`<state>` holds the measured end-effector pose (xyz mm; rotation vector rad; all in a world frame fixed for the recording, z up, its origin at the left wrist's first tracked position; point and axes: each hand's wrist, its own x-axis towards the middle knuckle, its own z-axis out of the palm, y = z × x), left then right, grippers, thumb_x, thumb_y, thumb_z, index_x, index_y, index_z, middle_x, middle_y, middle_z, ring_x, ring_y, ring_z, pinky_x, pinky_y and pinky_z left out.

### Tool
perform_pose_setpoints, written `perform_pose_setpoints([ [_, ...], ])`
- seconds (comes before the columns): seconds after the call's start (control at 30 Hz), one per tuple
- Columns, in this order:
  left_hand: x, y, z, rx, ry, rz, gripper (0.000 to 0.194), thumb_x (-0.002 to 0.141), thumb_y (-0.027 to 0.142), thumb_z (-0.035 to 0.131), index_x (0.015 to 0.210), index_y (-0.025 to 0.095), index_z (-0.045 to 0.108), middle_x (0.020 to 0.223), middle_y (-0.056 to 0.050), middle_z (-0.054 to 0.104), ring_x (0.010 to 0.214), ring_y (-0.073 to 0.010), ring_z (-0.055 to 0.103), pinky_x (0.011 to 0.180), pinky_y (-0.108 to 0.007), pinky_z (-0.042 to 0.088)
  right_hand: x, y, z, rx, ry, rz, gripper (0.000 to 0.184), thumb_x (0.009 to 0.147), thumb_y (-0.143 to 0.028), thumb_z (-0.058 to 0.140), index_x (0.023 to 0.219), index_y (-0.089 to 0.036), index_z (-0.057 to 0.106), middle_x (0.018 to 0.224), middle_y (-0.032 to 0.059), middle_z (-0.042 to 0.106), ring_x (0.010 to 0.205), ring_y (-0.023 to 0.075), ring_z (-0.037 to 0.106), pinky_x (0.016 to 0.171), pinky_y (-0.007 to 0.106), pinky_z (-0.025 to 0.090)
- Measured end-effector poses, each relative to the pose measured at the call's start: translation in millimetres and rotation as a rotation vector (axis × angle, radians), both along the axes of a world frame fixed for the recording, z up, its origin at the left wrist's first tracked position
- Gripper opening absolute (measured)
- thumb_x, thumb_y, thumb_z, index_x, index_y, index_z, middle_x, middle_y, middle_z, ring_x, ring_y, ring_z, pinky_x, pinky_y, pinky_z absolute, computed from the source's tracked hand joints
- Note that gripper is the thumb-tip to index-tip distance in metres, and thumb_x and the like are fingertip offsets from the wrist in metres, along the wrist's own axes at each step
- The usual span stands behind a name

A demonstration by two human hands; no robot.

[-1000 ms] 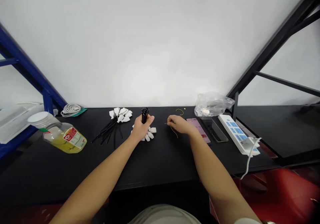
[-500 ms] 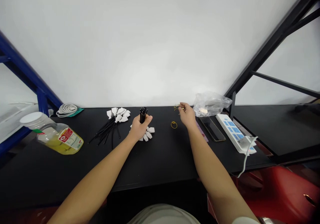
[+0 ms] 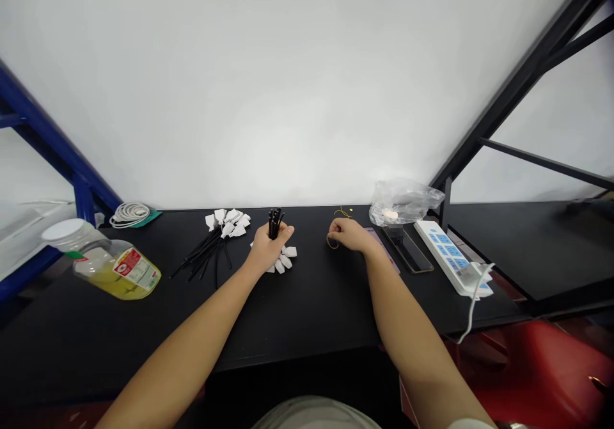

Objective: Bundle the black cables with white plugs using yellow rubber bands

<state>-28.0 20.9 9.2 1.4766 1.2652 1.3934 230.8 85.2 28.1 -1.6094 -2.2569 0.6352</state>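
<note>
My left hand [image 3: 268,245] is closed round an upright bundle of black sticks [image 3: 275,221] whose white tags [image 3: 285,259] splay out on the black table [image 3: 307,301] under my fist. A little to its right, my right hand [image 3: 348,234] rests on the table with fingers curled over a yellow rubber band [image 3: 330,242]. Another yellow rubber band [image 3: 343,212] lies farther back near the wall.
A loose pile of black sticks with white tags [image 3: 218,237] lies left of my left hand. A lying plastic jar [image 3: 108,263], a coiled white cable [image 3: 127,212], a clear plastic bag [image 3: 403,202], a phone [image 3: 407,247] and a white power strip [image 3: 451,256] also sit on the table.
My right hand reached back toward the far rubber band near the bag, then came forward and left onto the rubber band on the table. My left hand kept holding the bundle.
</note>
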Motion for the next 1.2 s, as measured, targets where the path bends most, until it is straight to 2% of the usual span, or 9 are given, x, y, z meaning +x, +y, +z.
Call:
perform_pose_setpoints([
  [0.13,3.4,-2.8,6.5,-0.017,-0.008,-0.002,0.032,0.077,0.048,0.07,0.08,0.017,0.065,0.053,0.007,0.041,0.048,-0.0086,0.039,0.05,-0.023,0.035,-13.7,-6.9,7.0,-0.028,0.417,0.074,0.015,0.081,-0.034,0.062,0.083,-0.019,0.061,0.064,-0.0045,0.052,0.057,0.011,0.045,0.055,0.023,0.034],
  [0.2,4.2,-4.1,8.8,-0.028,-0.011,-0.022,0.035,0.074,0.047,0.073,0.088,0.016,0.068,0.052,0.009,0.038,0.047,-0.0084,0.038,0.05,-0.023,0.035,-23.1,-11.1,8.2,-0.064,0.525,0.104,0.02,0.081,-0.038,0.063,0.085,-0.019,0.059,0.061,-0.0065,0.047,0.054,0.0102,0.04,0.053,0.023,0.032],
  [0.43,3.7,-6.1,11.8,-0.032,-0.003,-0.039,0.036,0.075,0.045,0.074,0.094,0.015,0.07,0.051,0.009,0.039,0.046,-0.008,0.038,0.052,-0.024,0.036,-31.2,-13.0,6.3,0.162,0.386,0.059,0.01,0.076,-0.029,0.064,0.078,-0.019,0.064,0.083,-0.0004,0.057,0.061,0.0102,0.045,0.061,0.026,0.039],
  [0.57,3.7,-5.0,10.2,-0.027,-0.009,-0.034,0.036,0.075,0.046,0.074,0.093,0.016,0.07,0.051,0.009,0.038,0.046,-0.0082,0.039,0.052,-0.024,0.036,-27.7,-11.5,10.7,0.068,0.463,-0.036,0.016,0.076,-0.033,0.064,0.081,-0.018,0.063,0.065,-0.0044,0.051,0.055,0.0106,0.041,0.056,0.025,0.035],
  [0.67,3.5,-4.5,9.0,-0.023,-0.016,-0.034,0.036,0.075,0.046,0.073,0.094,0.016,0.071,0.052,0.009,0.038,0.046,-0.0084,0.04,0.052,-0.024,0.037,-28.5,-12.1,13.2,0.052,0.55,-0.026,0.021,0.08,-0.038,0.062,0.082,-0.017,0.062,0.065,-0.0031,0.055,0.056,0.0111,0.044,0.056,0.024,0.035],
  [0.77,3.5,-4.4,8.8,-0.028,-0.021,-0.033,0.036,0.075,0.046,0.073,0.094,0.015,0.071,0.052,0.009,0.037,0.047,-0.0081,0.039,0.051,-0.024,0.037,-26.9,-12.4,13.7,0.104,0.442,-0.033,0.017,0.08,-0.035,0.062,0.081,-0.017,0.064,0.066,-0.0018,0.057,0.059,0.0119,0.048,0.056,0.024,0.036],
  [0.9,3.8,-4.6,9.2,-0.034,-0.028,-0.033,0.035,0.075,0.046,0.073,0.092,0.015,0.07,0.052,0.01,0.035,0.047,-0.0081,0.038,0.051,-0.024,0.037,-20.2,-11.0,14.4,0.061,0.336,-0.044,0.012,0.079,-0.029,0.061,0.079,-0.018,0.065,0.066,-0.0008,0.061,0.061,0.0126,0.052,0.057,0.023,0.038],
  [1.07,3.7,-5.0,10.1,-0.039,-0.024,-0.039,0.036,0.076,0.046,0.073,0.093,0.015,0.07,0.052,0.01,0.036,0.046,-0.008,0.038,0.051,-0.024,0.036,-19.4,-9.9,14.4,0.029,0.443,-0.061,0.015,0.082,-0.032,0.057,0.08,-0.018,0.061,0.067,0.0,0.065,0.056,0.0114,0.051,0.054,0.023,0.038],
  [1.2,3.7,-4.9,11.2,-0.034,-0.019,-0.029,0.035,0.076,0.046,0.072,0.092,0.015,0.07,0.052,0.009,0.036,0.046,-0.008,0.037,0.051,-0.024,0.036,-24.3,-9.2,11.7,-0.077,0.572,-0.034,0.018,0.083,-0.037,0.057,0.084,-0.019,0.056,0.064,-0.0018,0.065,0.048,0.0099,0.048,0.048,0.022,0.035],
])
